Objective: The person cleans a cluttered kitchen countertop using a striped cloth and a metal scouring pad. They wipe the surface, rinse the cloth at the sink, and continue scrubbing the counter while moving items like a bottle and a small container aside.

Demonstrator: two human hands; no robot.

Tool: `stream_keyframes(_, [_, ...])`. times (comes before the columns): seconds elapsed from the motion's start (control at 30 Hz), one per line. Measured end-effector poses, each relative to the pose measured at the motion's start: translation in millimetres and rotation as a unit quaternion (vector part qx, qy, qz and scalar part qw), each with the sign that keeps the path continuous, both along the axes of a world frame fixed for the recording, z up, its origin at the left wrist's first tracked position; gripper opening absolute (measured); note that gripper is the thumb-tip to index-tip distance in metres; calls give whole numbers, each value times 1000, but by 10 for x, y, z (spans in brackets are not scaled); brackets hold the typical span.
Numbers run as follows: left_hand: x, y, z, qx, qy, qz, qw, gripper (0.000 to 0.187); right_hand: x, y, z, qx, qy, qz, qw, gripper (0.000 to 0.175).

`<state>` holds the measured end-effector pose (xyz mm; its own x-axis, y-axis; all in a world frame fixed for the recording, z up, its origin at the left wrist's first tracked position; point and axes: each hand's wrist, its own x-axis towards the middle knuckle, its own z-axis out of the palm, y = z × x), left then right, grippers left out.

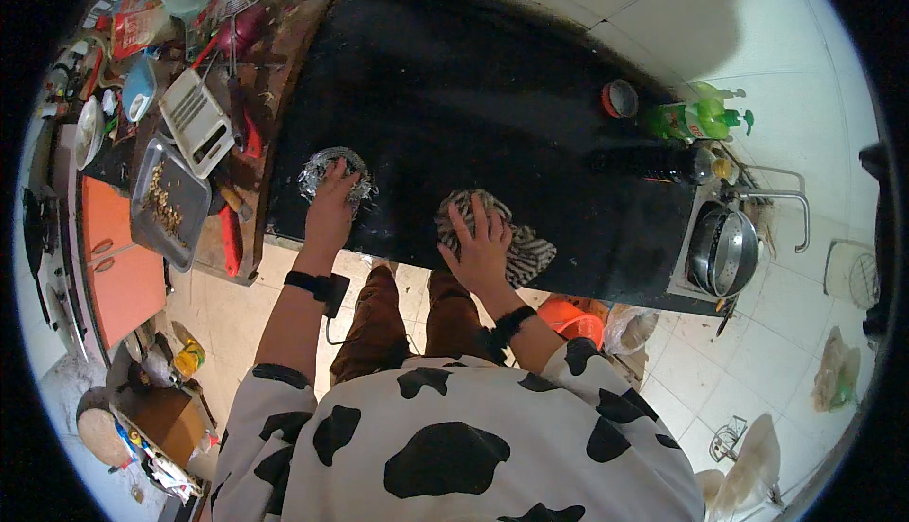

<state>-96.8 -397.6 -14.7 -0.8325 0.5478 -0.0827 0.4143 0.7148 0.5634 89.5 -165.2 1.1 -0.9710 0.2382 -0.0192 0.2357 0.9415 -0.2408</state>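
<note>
My left hand [332,202] lies over a round, shiny silver crinkled object [313,172] near the left end of the black countertop [440,103]. Its fingers cover the object's middle, so whether it is foil or a metal scourer is unclear. To the right, my right hand [477,241] presses on a bunched striped cloth [534,255] at the counter's front edge. The fingers of that hand are spread over the cloth, and part of the fabric trails out to the right. Both wrists wear black bands.
A wooden table [273,106] at left carries a grater [195,124], red-handled tools and a tray [188,213] of small pieces. Along the right stand a red-rimmed jar [622,98], a green pump bottle [685,120], a dark bottle [653,164] and a sink with metal bowls [723,250]. An orange bucket [574,323] sits below.
</note>
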Motion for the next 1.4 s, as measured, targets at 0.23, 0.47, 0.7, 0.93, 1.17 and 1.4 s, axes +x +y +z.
stream_keyframes(0.23, [9,-10,33,28,7,-3,1000,51,425,715,87,-46,-12,36,998,68])
stream_keyframes(0.47, [7,-30,23,41,13,-17,999,52,-703,935,-39,82,17,-129,988,58])
stream_keyframes(0.7, [18,-10,1,46,10,-9,999,51,-209,27,-152,157,21,-52,986,51])
stream_keyframes(0.93, [169,180,18,31,26,-35,999,52,537,53,22,71,26,144,987,51])
stream_keyframes(1.17, [1141,658,-39,25,58,-188,980,54,1086,901,87,47,-31,147,987,56])
stream_keyframes(1.4, [1174,1081,-145,7,87,-256,963,58,1040,1936,-79,52,64,-226,971,60])
